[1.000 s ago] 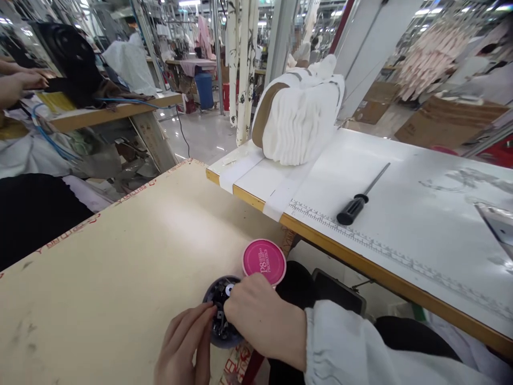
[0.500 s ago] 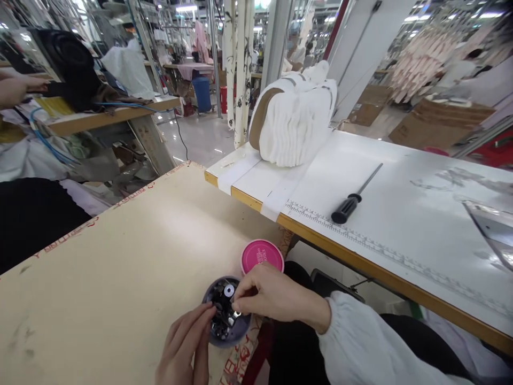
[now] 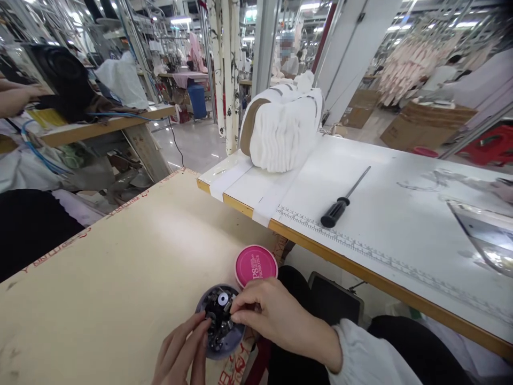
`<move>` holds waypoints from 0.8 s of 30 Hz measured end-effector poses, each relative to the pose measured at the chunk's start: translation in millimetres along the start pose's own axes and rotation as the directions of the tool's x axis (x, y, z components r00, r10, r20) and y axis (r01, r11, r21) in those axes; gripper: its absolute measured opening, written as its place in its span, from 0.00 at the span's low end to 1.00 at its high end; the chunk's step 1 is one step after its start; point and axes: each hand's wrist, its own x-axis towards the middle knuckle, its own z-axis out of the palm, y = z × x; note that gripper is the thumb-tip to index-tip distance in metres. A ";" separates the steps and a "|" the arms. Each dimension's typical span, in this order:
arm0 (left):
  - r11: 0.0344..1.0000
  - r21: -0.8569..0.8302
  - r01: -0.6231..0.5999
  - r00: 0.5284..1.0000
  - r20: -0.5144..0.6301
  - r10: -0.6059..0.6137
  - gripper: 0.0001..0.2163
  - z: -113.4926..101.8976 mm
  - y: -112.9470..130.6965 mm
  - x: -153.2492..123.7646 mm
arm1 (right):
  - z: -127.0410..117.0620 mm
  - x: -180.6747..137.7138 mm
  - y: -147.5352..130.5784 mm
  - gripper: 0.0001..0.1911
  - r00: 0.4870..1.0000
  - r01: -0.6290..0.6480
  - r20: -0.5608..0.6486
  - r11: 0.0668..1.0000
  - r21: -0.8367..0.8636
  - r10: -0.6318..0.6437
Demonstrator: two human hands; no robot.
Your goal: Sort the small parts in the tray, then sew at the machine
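Note:
A small round dark container (image 3: 214, 342) with several small metal parts in it sits on the beige board (image 3: 120, 278) near its front edge. My left hand (image 3: 180, 355) touches the container's left rim with its fingertips. My right hand (image 3: 272, 315) reaches over the container from the right, its fingertips pinched among the metal parts; what they pinch is too small to tell. A pink round lid (image 3: 255, 265) lies flat just behind the container.
A white table (image 3: 401, 224) with a printed ruler edge stands to the right, bearing a black-handled screwdriver (image 3: 340, 200), a stack of white fabric (image 3: 282, 128) and a metal plate (image 3: 484, 235). Another person's hand (image 3: 16, 99) rests at a bench far left.
My right hand has drawn back to the right, uncovering the container, with its fingertips staying in the parts. The view has shifted a little to the right.

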 end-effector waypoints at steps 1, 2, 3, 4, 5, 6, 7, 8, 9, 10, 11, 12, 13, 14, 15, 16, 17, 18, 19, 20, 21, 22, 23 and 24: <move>0.999 0.026 -0.044 0.999 0.002 0.044 0.10 -0.5 -2.3 0.6 | 0.4 -0.8 -0.2 0.04 1.000 0.014 -0.003 0.999 -0.030 -0.014; 0.995 0.052 -0.082 0.997 0.002 0.082 0.10 -1.1 -4.0 1.3 | 0.6 -1.4 -0.3 0.04 1.000 0.026 -0.001 0.998 -0.059 -0.026; 0.991 0.073 -0.110 0.994 0.005 0.110 0.10 -1.8 -5.0 2.1 | 0.8 -2.0 -0.2 0.03 0.999 0.037 0.005 0.995 -0.092 -0.037; 0.989 0.088 -0.118 0.993 0.008 0.118 0.11 -2.7 -5.2 2.9 | 0.8 -2.5 -0.2 0.03 0.999 0.051 0.006 0.990 -0.129 -0.050; 0.990 0.097 -0.104 0.995 0.011 0.103 0.11 -3.6 -4.7 3.6 | 0.9 -3.1 -0.2 0.03 0.998 0.068 0.007 0.984 -0.163 -0.068; 0.992 0.100 -0.079 0.997 0.010 0.079 0.10 -4.5 -3.9 4.2 | 1.1 -3.9 -0.2 0.04 0.996 0.085 0.009 0.978 -0.191 -0.085; 0.992 0.100 -0.072 0.997 0.014 0.071 0.10 -5.3 -2.9 4.6 | 1.6 -4.7 -0.3 0.04 0.995 0.098 0.010 0.973 -0.208 -0.098; 0.992 0.101 -0.078 0.997 0.018 0.076 0.10 -6.0 -2.1 4.8 | 2.4 -5.8 -0.3 0.04 0.994 0.108 0.014 0.971 -0.214 -0.107; 0.990 0.105 -0.090 0.996 0.020 0.088 0.10 -6.4 -1.5 4.9 | 3.6 -7.1 -0.2 0.04 0.994 0.110 0.014 0.970 -0.218 -0.110; 0.989 0.110 -0.099 0.995 0.020 0.097 0.10 -6.6 -1.4 4.9 | 5.3 -8.6 -0.1 0.04 0.994 0.109 0.015 0.968 -0.226 -0.108; 0.987 0.115 -0.110 0.994 0.021 0.108 0.10 -6.5 -1.7 4.7 | 7.2 -10.4 0.2 0.03 0.994 0.108 0.020 0.965 -0.237 -0.106; 0.986 0.120 -0.116 0.993 0.024 0.114 0.10 -6.1 -2.2 4.4 | 9.3 -12.5 0.6 0.03 0.993 0.116 0.033 0.960 -0.253 -0.111; 0.986 0.126 -0.110 0.994 0.024 0.108 0.10 -5.6 -2.8 4.1 | 11.3 -14.8 1.0 0.03 0.991 0.133 0.051 0.954 -0.267 -0.124; 0.985 0.130 -0.110 0.994 0.024 0.107 0.10 -5.1 -3.3 4.0 | 13.0 -17.5 1.5 0.03 0.988 0.156 0.065 0.949 -0.273 -0.143; 0.984 0.134 -0.116 0.993 0.029 0.113 0.11 -4.6 -3.7 4.3 | 14.1 -20.5 2.1 0.03 0.985 0.169 0.064 0.947 -0.272 -0.158; 0.982 0.141 -0.122 0.992 0.033 0.119 0.11 -4.1 -3.7 5.0 | 14.4 -23.8 2.7 0.04 0.985 0.172 0.047 0.949 -0.263 -0.166; 0.980 0.147 -0.133 0.991 0.036 0.129 0.11 -3.7 -3.2 6.4 | 14.2 -27.5 3.4 0.04 0.986 0.163 0.011 0.954 -0.253 -0.165; 0.978 0.154 -0.141 0.990 0.037 0.137 0.11 -3.3 -2.1 8.6 | 13.4 -31.4 4.3 0.05 0.986 0.149 -0.036 0.959 -0.240 -0.163; 0.976 0.158 -0.150 0.989 0.037 0.146 0.10 -2.8 -0.5 11.6 | 12.3 -35.5 5.3 0.07 0.984 0.138 -0.078 0.964 -0.228 -0.159; 0.973 0.161 -0.163 0.987 0.038 0.159 0.10 -2.0 1.8 15.3 | 11.2 -39.6 6.5 0.08 0.982 0.134 -0.104 0.967 -0.218 -0.159; 0.971 0.160 -0.176 0.984 0.041 0.172 0.10 -0.9 4.5 19.6 | 10.4 -43.7 8.0 0.09 0.981 0.133 -0.111 0.969 -0.209 -0.158; 0.970 0.153 -0.187 0.982 0.044 0.182 0.10 0.5 7.7 24.3 | 10.2 -47.6 9.6 0.10 0.983 0.132 -0.103 0.971 -0.199 -0.154; 0.971 0.142 -0.192 0.981 0.057 0.185 0.09 2.4 11.2 29.3 | 10.6 -51.3 11.5 0.10 0.985 0.124 -0.094 0.974 -0.190 -0.144; 0.973 0.127 -0.193 0.979 0.085 0.183 0.09 4.4 14.9 34.2 | 11.6 -54.6 13.5 0.10 0.987 0.114 -0.090 0.976 -0.184 -0.132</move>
